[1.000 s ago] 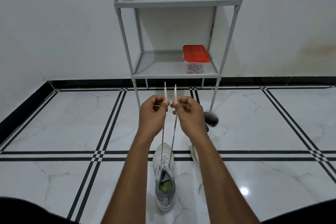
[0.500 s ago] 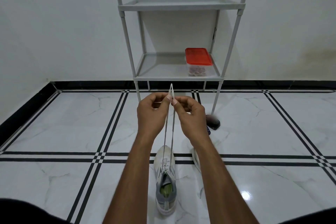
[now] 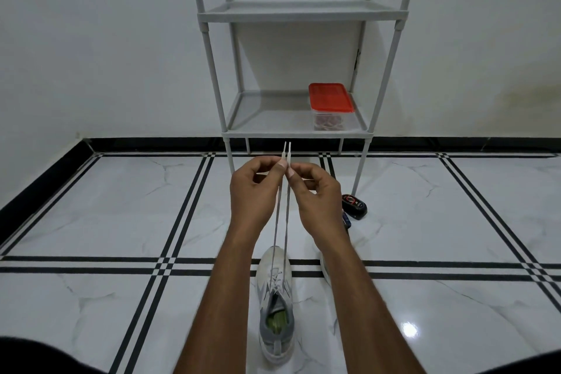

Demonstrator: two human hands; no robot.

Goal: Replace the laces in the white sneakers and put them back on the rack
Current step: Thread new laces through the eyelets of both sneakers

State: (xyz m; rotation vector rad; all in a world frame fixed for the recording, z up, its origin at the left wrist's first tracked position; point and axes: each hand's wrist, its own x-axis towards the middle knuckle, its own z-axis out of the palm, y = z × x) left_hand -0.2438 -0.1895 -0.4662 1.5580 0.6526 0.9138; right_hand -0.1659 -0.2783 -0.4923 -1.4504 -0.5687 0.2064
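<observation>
Left hand (image 3: 253, 191) and right hand (image 3: 315, 194) raised side by side above the floor, each pinching one end of the thin pale grey shoelace (image 3: 280, 215) between thumb and forefinger. Both stiff lace tips poking up just past the fingertips, nearly touching, level with each other. Two strands running taut and almost parallel down from the hands to the eyelets of the white and grey mesh sneaker (image 3: 275, 297) — upright on its sole on the glossy white marble-look floor with black double stripes (image 3: 121, 222), toe pointing away, heel nearest the camera, greenish insole visible inside. Second white sneaker (image 3: 324, 267) just beside it on the right, mostly hidden behind the right forearm; only a sliver of its edge showing. Light grey two-tier plastic rack (image 3: 299, 130) against the white wall beyond the hands, no sneakers on it. Clear plastic box with a red lid (image 3: 331, 100) on the lower shelf, right side. Small black oval object with red markings (image 3: 354, 206) on the floor near the rack's front right leg — too small to identify.
</observation>
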